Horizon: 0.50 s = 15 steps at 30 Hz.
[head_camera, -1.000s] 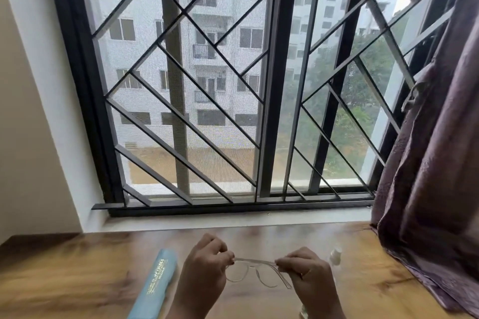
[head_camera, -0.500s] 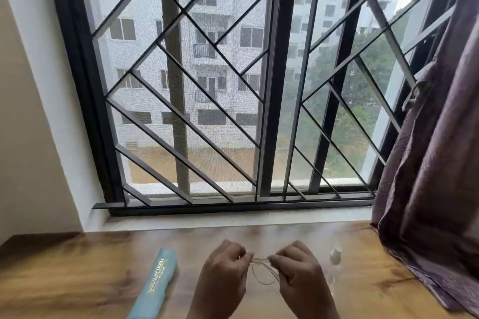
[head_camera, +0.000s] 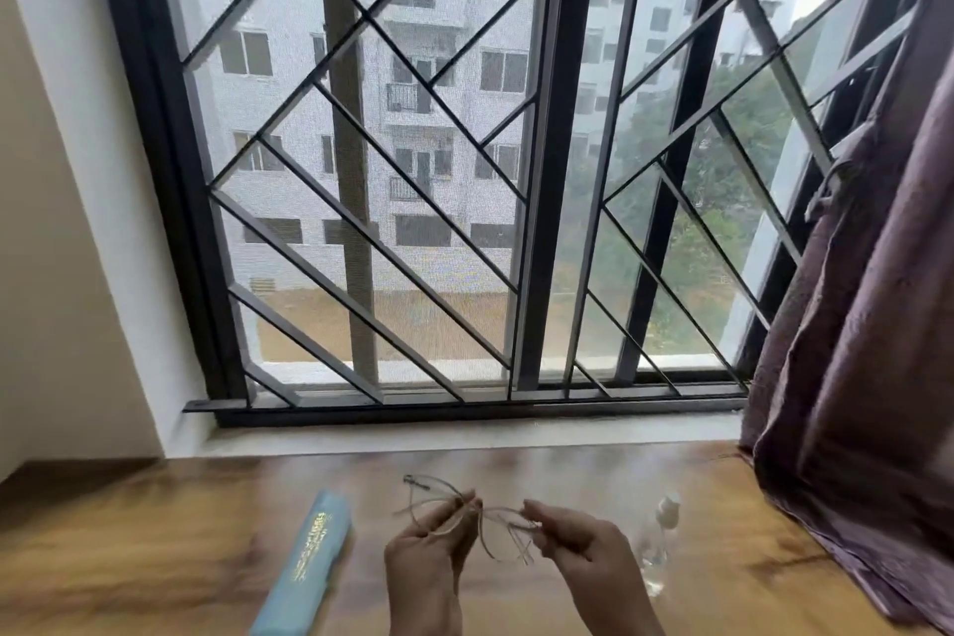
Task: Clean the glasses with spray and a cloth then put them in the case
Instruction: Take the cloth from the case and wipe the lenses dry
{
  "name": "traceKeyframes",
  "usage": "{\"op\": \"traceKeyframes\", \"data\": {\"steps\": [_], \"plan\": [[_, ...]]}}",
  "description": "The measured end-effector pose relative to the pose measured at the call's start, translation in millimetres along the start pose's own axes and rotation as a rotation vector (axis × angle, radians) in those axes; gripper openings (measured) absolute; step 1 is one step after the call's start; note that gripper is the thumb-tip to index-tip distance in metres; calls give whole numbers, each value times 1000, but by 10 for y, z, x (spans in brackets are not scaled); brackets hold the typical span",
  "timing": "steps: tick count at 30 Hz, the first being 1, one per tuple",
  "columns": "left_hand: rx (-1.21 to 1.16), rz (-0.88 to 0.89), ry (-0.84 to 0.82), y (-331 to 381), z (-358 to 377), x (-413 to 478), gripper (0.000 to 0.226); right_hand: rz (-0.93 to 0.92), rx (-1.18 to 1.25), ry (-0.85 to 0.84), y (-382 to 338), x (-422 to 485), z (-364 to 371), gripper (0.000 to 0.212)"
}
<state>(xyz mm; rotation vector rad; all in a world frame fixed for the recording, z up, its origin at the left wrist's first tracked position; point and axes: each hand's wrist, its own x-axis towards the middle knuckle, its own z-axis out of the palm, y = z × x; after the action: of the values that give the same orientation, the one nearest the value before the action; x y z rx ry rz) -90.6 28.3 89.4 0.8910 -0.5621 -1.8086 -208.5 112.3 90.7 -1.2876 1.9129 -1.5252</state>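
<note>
The left hand (head_camera: pixel 427 555) and right hand (head_camera: pixel 586 550) are both pinching the thin-framed glasses (head_camera: pixel 501 511) above the counter's (head_camera: pixel 155 532) near edge.

1. The left hand (head_camera: pixel 428 563) shows at the bottom edge with its fingers pointing up and curled. Its fingertips (head_camera: pixel 467 501) pinch the thin, pale, clear-framed glasses (head_camera: pixel 485 519) near the middle.
2. The right hand (head_camera: pixel 583 558) lies at the lower right, back upward, with thumb and forefinger in a pinching grip on the frame's right end.
3. Both wrists are bare (the forearms run out of view), and the hands are near each other without touching.
</note>
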Motion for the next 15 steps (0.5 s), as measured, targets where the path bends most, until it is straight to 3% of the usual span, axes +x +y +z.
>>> {"op": "traceKeyframes", "data": {"steps": [6, 9, 15], "plan": [[-34, -43, -24, -94, -88, -19, 30, 83, 269, -11, 190, 11, 64, 61], [20, 16, -70, -117, -132, -12, 22, 165, 452, -27, 207, 67, 28, 50], [319, 221, -162, -119, -479, 174, 69, 281, 448, -87, 415, 175, -62, 47]]}}
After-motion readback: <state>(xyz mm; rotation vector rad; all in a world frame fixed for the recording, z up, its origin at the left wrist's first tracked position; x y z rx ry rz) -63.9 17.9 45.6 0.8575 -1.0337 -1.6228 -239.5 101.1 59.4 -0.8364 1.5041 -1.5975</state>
